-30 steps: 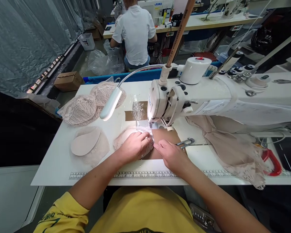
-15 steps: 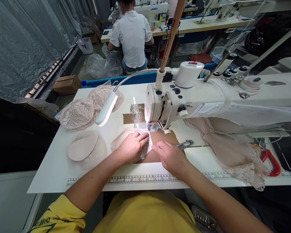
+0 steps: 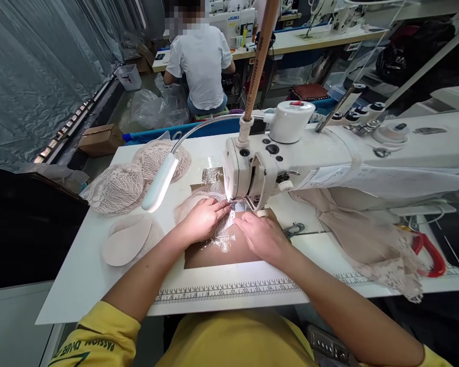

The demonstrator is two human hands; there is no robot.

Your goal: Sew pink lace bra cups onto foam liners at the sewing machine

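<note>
My left hand (image 3: 202,220) lies flat, fingers together, on a beige lace cup piece (image 3: 187,206) and presses it toward the needle of the white sewing machine (image 3: 252,171). My right hand (image 3: 262,235) rests beside it on the right, fingers curled down on the lace edge just in front of the presser foot. Both hands touch the fabric on a brown taped patch (image 3: 214,255) of the table. The needle itself is hidden behind the machine head and my fingers.
Finished lace cups (image 3: 122,186) and foam pads (image 3: 126,244) lie at the left under a gooseneck lamp (image 3: 158,183). Beige fabric (image 3: 367,239) hangs at the right beside red-handled scissors (image 3: 428,252). Small snips (image 3: 294,229) lie near my right hand. A person in white (image 3: 201,63) sits ahead.
Both hands have slid forward with the lace piece toward the needle. More of the brown patch shows behind them. The view has tilted slightly down.
</note>
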